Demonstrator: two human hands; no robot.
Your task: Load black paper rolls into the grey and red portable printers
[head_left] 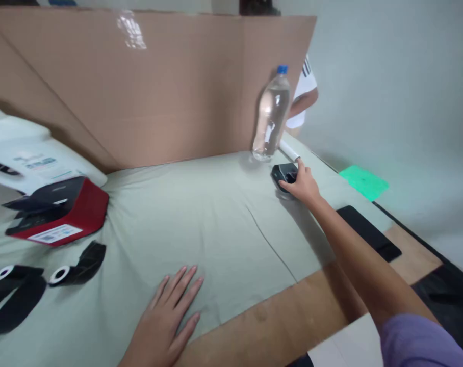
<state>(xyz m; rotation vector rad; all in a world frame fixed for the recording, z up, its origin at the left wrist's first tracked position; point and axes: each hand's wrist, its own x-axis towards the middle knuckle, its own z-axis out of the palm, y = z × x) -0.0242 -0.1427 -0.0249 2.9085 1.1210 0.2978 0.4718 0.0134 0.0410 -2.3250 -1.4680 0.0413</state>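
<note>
My right hand (304,182) reaches far out, its thumb and fingers around a small black box-shaped device (281,172) near the table's right side; its exact kind is unclear. Just behind it lies a white tube or roll (289,150), close to my fingertips. A clear plastic bottle (273,114) with a blue cap, full of liquid, stands to the rear. My left hand (164,318) rests flat on the pale cloth (201,219) near the front edge, fingers spread, holding nothing.
At left sit a red-and-black machine (88,214), a white jug (36,148) lying tilted, and black rolls (78,265). A cardboard panel (158,92) closes off the back. A phone-like black slab (369,232) and green sheet (363,181) lie right. Behind the panel stands a person (306,94).
</note>
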